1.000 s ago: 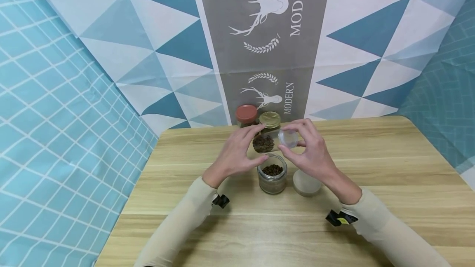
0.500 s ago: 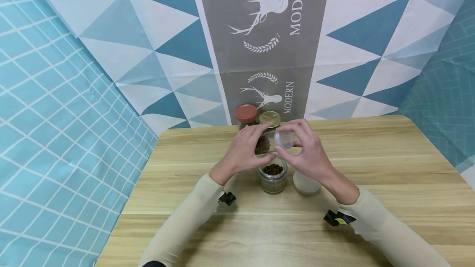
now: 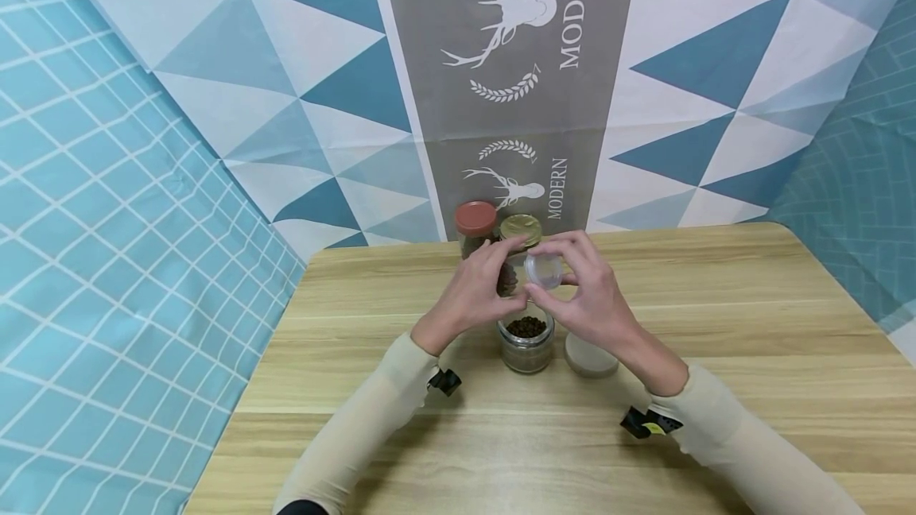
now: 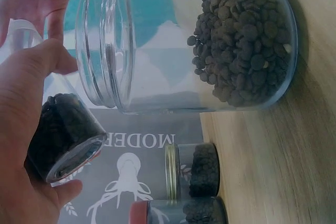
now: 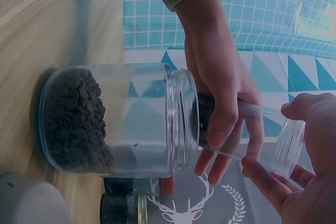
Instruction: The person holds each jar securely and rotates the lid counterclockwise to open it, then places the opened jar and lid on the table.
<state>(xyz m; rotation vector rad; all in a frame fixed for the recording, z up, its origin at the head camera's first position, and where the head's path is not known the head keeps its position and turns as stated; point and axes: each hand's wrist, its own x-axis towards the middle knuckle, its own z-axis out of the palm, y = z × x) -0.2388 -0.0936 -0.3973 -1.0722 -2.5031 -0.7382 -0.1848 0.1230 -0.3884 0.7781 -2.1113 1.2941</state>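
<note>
My left hand (image 3: 475, 292) grips a small clear jar (image 4: 71, 135) of dark pellets around its side, near its bottom end. The small jar lies tilted in the air, its base toward the left. At its other end, my right hand (image 3: 590, 284) pinches a clear lid (image 3: 544, 270) between thumb and fingers. Just below both hands stands a larger open glass jar (image 3: 525, 356), upright on the table, with brown pellets (image 4: 241, 40) filling its lower part. In the right wrist view, the left hand's fingers partly cover the small jar.
An off-white round lid (image 3: 591, 356) lies on the wooden table (image 3: 501, 451), right of the open jar. Behind the hands, a red-lidded jar (image 3: 475, 218) and a gold-lidded jar (image 3: 521, 227) stand against the patterned wall cloth (image 3: 515, 118).
My left hand has moved right with the small jar, and my right hand has shifted slightly left with the lid. The open jar and the off-white lid have stayed in place.
</note>
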